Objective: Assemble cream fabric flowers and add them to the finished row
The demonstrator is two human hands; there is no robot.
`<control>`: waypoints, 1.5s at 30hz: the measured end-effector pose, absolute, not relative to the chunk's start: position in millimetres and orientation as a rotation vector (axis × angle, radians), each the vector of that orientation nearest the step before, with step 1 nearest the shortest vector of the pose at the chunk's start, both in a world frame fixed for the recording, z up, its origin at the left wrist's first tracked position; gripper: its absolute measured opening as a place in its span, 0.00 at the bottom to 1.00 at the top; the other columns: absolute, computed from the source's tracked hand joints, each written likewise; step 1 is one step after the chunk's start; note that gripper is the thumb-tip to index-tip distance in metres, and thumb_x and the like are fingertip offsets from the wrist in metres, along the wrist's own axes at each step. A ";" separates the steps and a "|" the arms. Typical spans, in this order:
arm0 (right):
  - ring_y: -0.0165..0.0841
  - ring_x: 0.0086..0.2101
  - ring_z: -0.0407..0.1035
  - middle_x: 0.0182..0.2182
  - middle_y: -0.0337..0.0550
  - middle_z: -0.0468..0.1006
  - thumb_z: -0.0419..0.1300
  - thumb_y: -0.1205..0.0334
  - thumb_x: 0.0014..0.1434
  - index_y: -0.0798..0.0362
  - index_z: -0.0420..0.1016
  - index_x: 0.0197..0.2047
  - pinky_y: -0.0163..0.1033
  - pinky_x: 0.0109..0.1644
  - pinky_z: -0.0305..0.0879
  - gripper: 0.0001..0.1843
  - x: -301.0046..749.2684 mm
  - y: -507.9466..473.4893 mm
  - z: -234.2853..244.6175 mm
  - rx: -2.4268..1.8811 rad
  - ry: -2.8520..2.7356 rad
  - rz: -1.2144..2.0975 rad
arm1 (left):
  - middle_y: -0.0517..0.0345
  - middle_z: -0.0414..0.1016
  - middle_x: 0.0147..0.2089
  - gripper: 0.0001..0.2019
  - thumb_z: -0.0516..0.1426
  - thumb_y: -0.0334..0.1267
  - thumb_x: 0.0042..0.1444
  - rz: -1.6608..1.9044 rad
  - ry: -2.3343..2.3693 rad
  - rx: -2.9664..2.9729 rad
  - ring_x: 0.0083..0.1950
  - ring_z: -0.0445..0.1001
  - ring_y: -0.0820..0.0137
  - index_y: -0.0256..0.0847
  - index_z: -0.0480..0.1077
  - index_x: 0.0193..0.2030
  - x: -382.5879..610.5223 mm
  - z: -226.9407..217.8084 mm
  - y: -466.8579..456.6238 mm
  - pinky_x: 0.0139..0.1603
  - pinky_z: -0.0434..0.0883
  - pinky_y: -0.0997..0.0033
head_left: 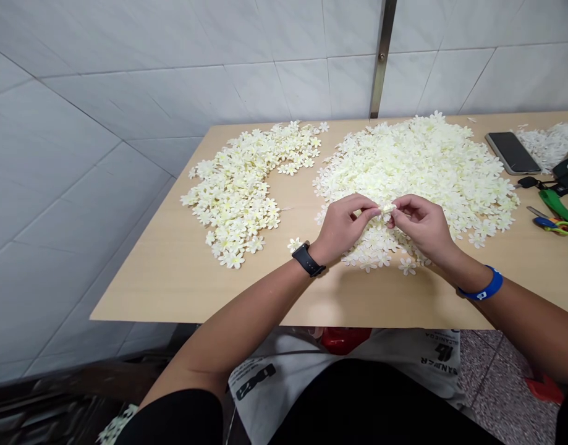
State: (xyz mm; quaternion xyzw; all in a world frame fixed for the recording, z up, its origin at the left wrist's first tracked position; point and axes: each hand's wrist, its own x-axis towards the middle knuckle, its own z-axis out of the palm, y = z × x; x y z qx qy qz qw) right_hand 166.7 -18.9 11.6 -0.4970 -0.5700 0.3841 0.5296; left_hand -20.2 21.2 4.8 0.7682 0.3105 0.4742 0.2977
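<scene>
Flower (pixel 387 210) pinched by left hand (pixel 346 224), right hand (pixel 423 227); table (pixel 149 287) bears flower piles (pixel 418 164).

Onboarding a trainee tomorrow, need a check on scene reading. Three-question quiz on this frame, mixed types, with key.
1. Multiple choice: what do the left hand and right hand hold between them?
A) a metal blade
B) a small pale piece
C) a paper cup

2. True or false: as seen in the picture, the phone lies to the left of the larger flower pile.

3. Fill in: the blue band is worn on the person's ____ side.

Key:
1. B
2. False; it lies to the right of that pile.
3. right
</scene>
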 end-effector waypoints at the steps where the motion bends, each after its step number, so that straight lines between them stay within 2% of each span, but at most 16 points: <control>1: 0.32 0.28 0.74 0.27 0.39 0.77 0.70 0.56 0.55 0.50 0.75 0.33 0.41 0.36 0.74 0.09 166.8 -18.9 12.0 -1.193 -1.356 0.914 | 0.55 0.81 0.37 0.09 0.61 0.41 0.65 1.255 0.855 2.040 0.40 0.76 0.70 0.40 0.76 0.35 -20.6 4.6 21.6 0.40 0.72 0.71; 5: 0.31 0.28 0.73 0.27 0.39 0.76 0.67 0.60 0.56 0.51 0.75 0.33 0.41 0.37 0.74 0.06 166.5 -18.5 13.2 -1.226 -1.322 0.874 | 0.55 0.79 0.43 0.03 0.62 0.36 0.63 1.295 0.985 2.030 0.37 0.74 0.73 0.40 0.74 0.41 -22.3 2.8 24.8 0.36 0.70 0.73; 7: 0.31 0.28 0.73 0.27 0.38 0.76 0.67 0.61 0.57 0.51 0.75 0.32 0.40 0.37 0.74 0.05 165.8 -18.4 13.5 -1.243 -1.316 0.848 | 0.55 0.78 0.45 0.04 0.62 0.36 0.63 1.337 1.025 2.034 0.36 0.72 0.75 0.40 0.73 0.43 -22.6 3.1 24.6 0.36 0.70 0.74; 11: 0.30 0.28 0.73 0.28 0.38 0.76 0.67 0.62 0.57 0.51 0.75 0.32 0.39 0.37 0.74 0.05 163.3 -19.4 13.4 -1.256 -1.313 0.825 | 0.56 0.79 0.38 0.06 0.61 0.39 0.65 1.322 0.966 2.090 0.37 0.73 0.74 0.40 0.75 0.38 -20.0 6.2 16.6 0.33 0.69 0.75; 14: 0.31 0.29 0.74 0.27 0.37 0.77 0.68 0.61 0.56 0.51 0.75 0.32 0.39 0.38 0.75 0.06 161.6 -20.4 12.8 -1.215 -1.309 0.859 | 0.56 0.80 0.38 0.07 0.62 0.41 0.64 1.282 0.907 2.109 0.39 0.76 0.73 0.41 0.77 0.38 -16.9 6.1 11.3 0.34 0.70 0.75; 20: 0.33 0.29 0.77 0.26 0.38 0.79 0.74 0.51 0.51 0.50 0.78 0.34 0.41 0.38 0.77 0.14 160.7 -18.8 9.2 -1.124 -1.249 1.009 | 0.56 0.82 0.38 0.06 0.62 0.37 0.64 1.355 0.886 1.991 0.41 0.79 0.71 0.41 0.79 0.36 -16.5 1.8 16.3 0.42 0.75 0.70; 25: 0.33 0.28 0.77 0.25 0.38 0.80 0.76 0.46 0.48 0.51 0.79 0.34 0.41 0.38 0.78 0.19 162.0 -16.9 6.2 -1.101 -1.207 1.068 | 0.56 0.82 0.37 0.06 0.63 0.36 0.63 1.340 0.866 1.930 0.41 0.80 0.69 0.41 0.80 0.35 -17.6 1.6 19.2 0.43 0.76 0.68; 35: 0.32 0.29 0.77 0.26 0.38 0.80 0.75 0.52 0.51 0.50 0.80 0.35 0.40 0.38 0.78 0.14 164.2 -17.2 4.2 -1.082 -1.235 1.082 | 0.56 0.83 0.37 0.07 0.62 0.36 0.63 1.329 0.847 1.921 0.40 0.80 0.69 0.41 0.80 0.34 -17.3 1.6 19.2 0.43 0.76 0.68; 45: 0.32 0.28 0.77 0.25 0.38 0.80 0.77 0.47 0.47 0.50 0.80 0.34 0.42 0.38 0.79 0.19 163.1 -17.6 8.1 -1.073 -1.224 1.092 | 0.56 0.82 0.37 0.07 0.63 0.38 0.63 1.328 0.825 1.923 0.40 0.79 0.69 0.41 0.80 0.34 -17.4 4.9 17.8 0.43 0.75 0.67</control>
